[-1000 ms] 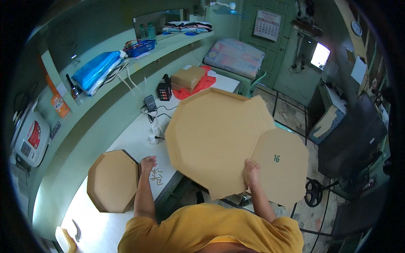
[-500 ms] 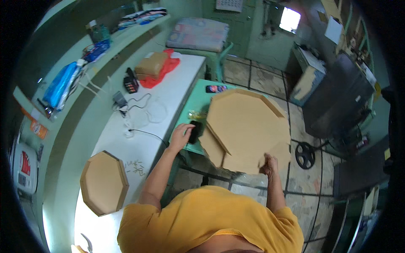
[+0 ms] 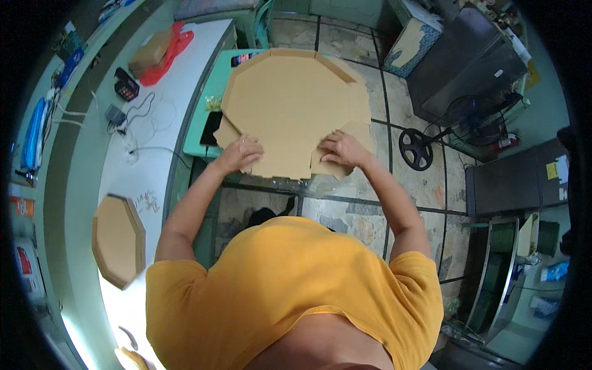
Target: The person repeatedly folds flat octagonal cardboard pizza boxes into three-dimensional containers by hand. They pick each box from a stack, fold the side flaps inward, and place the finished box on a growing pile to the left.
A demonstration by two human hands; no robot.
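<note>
A large brown cardboard box blank, many-sided and partly folded, lies on a small green table. Its far and left walls stand up, while the near side and right flaps lie out flat. My left hand is closed at the near left corner, fingers curled on the cardboard. My right hand grips the near right flap with bent fingers. Beside the blank's left edge lies a black phone, with a small clear yellowish packet just beyond it.
A white counter runs along the left, holding a finished octagonal cardboard tray, chargers with cables and a wrapped parcel on red plastic. Another phone lies on the table's far edge. A black fan stands right.
My left hand has moved from the black phone to the blank's near left edge. My right hand has shifted inward onto the near right flap. The view has tilted downward.
</note>
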